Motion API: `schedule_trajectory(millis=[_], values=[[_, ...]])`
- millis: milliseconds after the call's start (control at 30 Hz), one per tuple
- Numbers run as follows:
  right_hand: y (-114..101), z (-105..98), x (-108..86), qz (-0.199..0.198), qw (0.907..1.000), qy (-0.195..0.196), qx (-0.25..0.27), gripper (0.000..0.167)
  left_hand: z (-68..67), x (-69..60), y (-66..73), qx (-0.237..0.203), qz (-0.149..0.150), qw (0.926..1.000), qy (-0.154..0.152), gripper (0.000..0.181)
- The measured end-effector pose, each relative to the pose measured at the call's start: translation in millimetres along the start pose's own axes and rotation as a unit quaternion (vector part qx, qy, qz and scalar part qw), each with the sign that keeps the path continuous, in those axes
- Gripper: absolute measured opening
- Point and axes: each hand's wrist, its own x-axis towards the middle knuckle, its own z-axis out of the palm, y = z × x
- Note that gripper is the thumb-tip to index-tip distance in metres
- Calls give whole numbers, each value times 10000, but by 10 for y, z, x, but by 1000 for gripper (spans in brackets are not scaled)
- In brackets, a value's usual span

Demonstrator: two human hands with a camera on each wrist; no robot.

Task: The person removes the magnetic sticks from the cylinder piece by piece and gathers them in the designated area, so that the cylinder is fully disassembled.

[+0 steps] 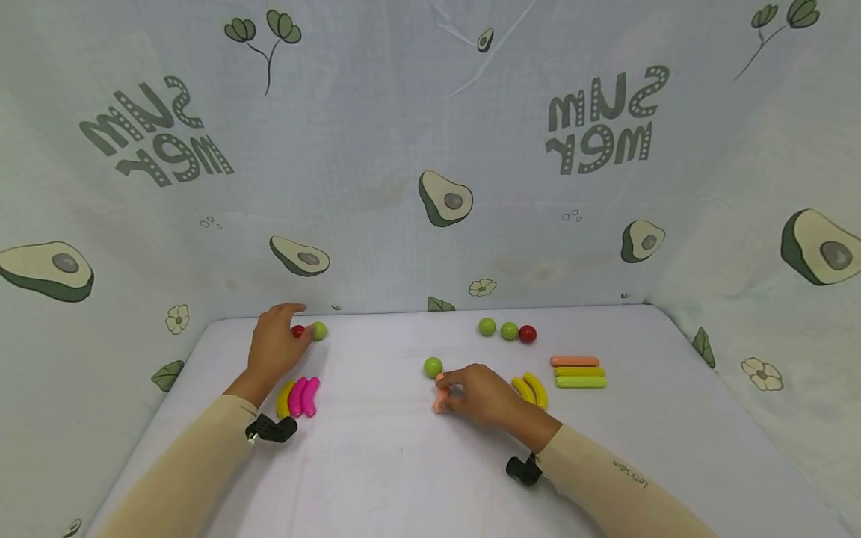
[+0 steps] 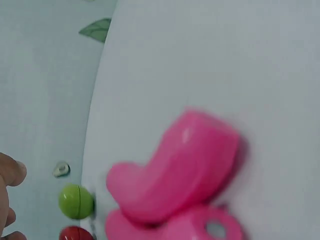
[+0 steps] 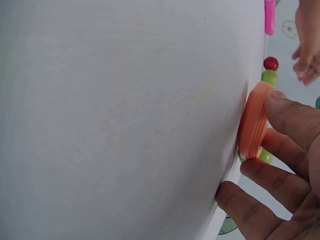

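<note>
My right hand (image 1: 480, 396) pinches an orange ribbed stick (image 3: 254, 120) between thumb and fingers, low over the white table. Just beyond that stick lies a green ball (image 1: 433, 367). At the far left, my left hand (image 1: 276, 344) hovers by a red ball (image 1: 297, 330) and a green ball (image 1: 319, 330). Its thumb and fingers are spread apart in the left wrist view, with nothing seen between them. Nearer than those balls, a yellow banana-shaped piece (image 1: 285, 400) lies beside two pink curved pieces (image 1: 303, 397).
Right of my right hand are two yellow banana-shaped pieces (image 1: 536, 390). Farther right, orange, yellow and light green sticks (image 1: 581, 382) lie in a stack-like row. Two green balls and a red ball (image 1: 528, 334) sit near the back edge. A printed cloth (image 1: 377, 187) hangs behind the table.
</note>
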Motion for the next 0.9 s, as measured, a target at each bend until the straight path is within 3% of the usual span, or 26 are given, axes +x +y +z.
schedule_trajectory(millis=[167,333,533,700,900], values=[[-5,-3,-5,-7,10000,7,-12,38,66,-66,373,-524,547,9970,-124,42],[-9,4,1,-17,10000,-62,-8,39,211,-148,644,-763,785,9920,-633,41],[-11,0,12,12,9999,-95,-77,38,429,-245,848,-577,1033,9851,-1250,41],[-10,-6,13,31,9999,-112,-74,40,600,-301,982,-516,1474,9739,-1645,40],[10,2,21,-51,9999,-82,-88,41,746,-307,1158,-566,1984,9626,-1756,36]])
